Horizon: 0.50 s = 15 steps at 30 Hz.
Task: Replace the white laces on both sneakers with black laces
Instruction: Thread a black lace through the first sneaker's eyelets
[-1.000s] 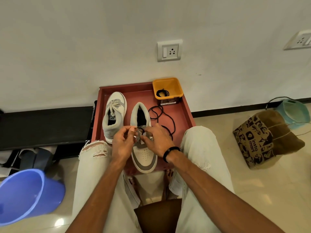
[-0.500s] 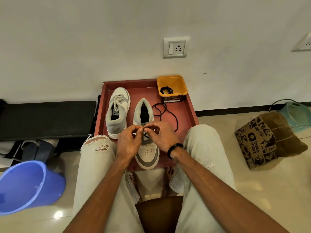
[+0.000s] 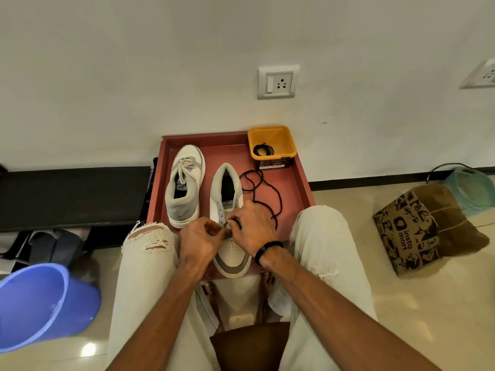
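Two white-and-grey sneakers lie on a red tray (image 3: 300, 180). The left sneaker (image 3: 184, 186) keeps its white lace, tied. The right sneaker (image 3: 227, 210) has bare eyelets, toe toward me. A black lace (image 3: 267, 191) trails in loops from beside it to my right hand (image 3: 254, 226), which pinches the lace at the lower eyelets. My left hand (image 3: 201, 238) pinches at the same spot, fingertips meeting the right hand's. A second black lace (image 3: 263, 149) lies coiled in a yellow tub (image 3: 284, 137) at the tray's back right.
The tray sits between my knees against a white wall. A blue bucket (image 3: 40, 303) stands at the lower left, a dark bench (image 3: 72, 194) at the left, a printed paper bag (image 3: 417, 228) and a teal bucket (image 3: 474, 186) on the right floor.
Both hands have slid down the right sneaker toward its toe, from the upper tongue to the lower eyelets. The head view has shifted a little.
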Available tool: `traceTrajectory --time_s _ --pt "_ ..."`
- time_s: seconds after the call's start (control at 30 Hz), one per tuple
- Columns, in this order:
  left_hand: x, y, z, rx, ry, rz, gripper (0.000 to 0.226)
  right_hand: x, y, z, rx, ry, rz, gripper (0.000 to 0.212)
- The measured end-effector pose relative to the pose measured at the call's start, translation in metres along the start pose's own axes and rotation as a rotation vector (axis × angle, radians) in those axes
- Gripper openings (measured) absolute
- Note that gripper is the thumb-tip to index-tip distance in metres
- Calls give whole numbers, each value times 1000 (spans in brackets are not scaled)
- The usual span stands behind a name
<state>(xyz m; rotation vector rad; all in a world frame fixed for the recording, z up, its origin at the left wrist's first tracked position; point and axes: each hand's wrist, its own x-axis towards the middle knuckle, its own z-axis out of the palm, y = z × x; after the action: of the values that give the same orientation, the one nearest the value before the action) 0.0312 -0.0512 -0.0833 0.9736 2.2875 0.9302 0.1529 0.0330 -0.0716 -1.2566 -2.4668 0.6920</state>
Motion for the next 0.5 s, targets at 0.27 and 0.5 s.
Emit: traceTrajectory --time_s 0.27,0.5 --pt "0 -4 0 -28 -13 -38 36 2 3 16 204 -155 163 18" --pt "-2 -2 -3 -36 -30 -44 31 2 -3 31 509 -113 361 23"
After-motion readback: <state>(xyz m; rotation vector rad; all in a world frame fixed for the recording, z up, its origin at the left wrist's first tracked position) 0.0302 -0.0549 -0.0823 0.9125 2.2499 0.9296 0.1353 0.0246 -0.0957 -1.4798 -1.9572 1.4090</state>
